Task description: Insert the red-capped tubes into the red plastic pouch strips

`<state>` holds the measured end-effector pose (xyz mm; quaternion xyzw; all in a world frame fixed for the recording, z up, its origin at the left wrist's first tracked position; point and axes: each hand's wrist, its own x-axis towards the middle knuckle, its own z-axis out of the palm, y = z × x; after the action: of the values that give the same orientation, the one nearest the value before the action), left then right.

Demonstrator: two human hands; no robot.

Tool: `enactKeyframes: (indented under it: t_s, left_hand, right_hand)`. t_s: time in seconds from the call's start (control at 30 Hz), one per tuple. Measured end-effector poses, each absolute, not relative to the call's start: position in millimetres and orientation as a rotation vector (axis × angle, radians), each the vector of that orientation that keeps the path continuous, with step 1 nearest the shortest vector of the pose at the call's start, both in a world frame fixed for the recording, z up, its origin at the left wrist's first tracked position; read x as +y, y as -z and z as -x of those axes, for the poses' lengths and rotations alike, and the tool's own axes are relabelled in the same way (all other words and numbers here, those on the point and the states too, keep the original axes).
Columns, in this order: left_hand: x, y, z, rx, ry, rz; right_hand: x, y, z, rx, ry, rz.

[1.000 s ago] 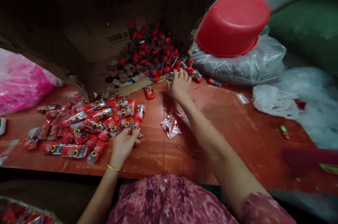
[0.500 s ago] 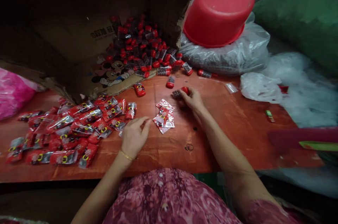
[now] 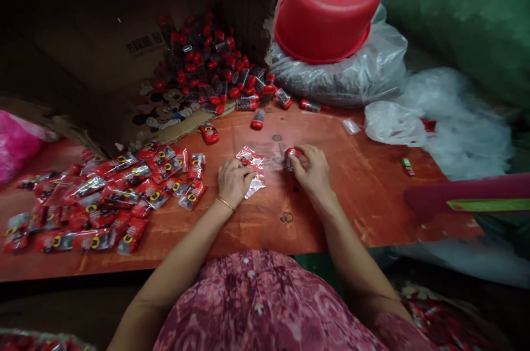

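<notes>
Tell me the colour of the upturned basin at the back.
The basin is plain red; the head view, the only one, shows it clearly at the top.

Lays the left hand [image 3: 234, 180] on a small stack of sachets [image 3: 253, 158] just in front of the cardboard box [image 3: 136, 47]. Pinches a red-capped vial [image 3: 290, 157] in the right hand [image 3: 314, 171], before the box's right corner. Shows filled packets [image 3: 103, 196] spread before the box's left side, loose vials [image 3: 215, 69] spilling from its mouth, and a red basin [image 3: 331, 6] upturned to its right.
</notes>
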<state>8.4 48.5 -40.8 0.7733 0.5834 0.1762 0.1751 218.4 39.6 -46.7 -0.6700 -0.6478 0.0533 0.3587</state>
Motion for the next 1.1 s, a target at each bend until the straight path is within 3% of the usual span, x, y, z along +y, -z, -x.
enactKeyframes:
  t_s: [0.1, 0.27, 0.37, 0.63, 0.8, 1.0, 1.1]
  left_hand:
    - [47.4, 43.7, -7.0, 1.611, -0.712, -2.038]
    - [42.7, 31.4, -9.5, 1.550, -1.135, -1.543]
    - [39.4, 21.9, -13.6, 1.452, -1.231, -1.283]
    - [30.7, 6.4, -12.8, 1.129, -1.104, -0.681]
    - [24.3, 0.9, -3.2, 1.113, -0.791, -0.638]
    - [20.9, 8.1, -9.4, 1.253, -1.086, -0.877]
    - [18.3, 11.2, -13.5, 1.345, -1.067, -1.051]
  right_hand:
    - [27.0, 41.6, -192.3, -1.610, -0.306, 1.602]
    - [17.8, 43.6, -151.7, -1.299, -0.983, 1.373]
    - [17.4, 42.6, -131.5, -1.190, -1.200, 1.182]
    - [7.8, 31.2, -122.7, -1.124, -1.168, 1.199]
    - [1.8, 28.6, -131.0, -1.057, -1.214, 1.175]
    - [-0.2, 32.4, -128.1, -1.016, -1.207, 1.242]
    - [1.4, 35.9, -127.2, -1.026, -1.174, 1.271]
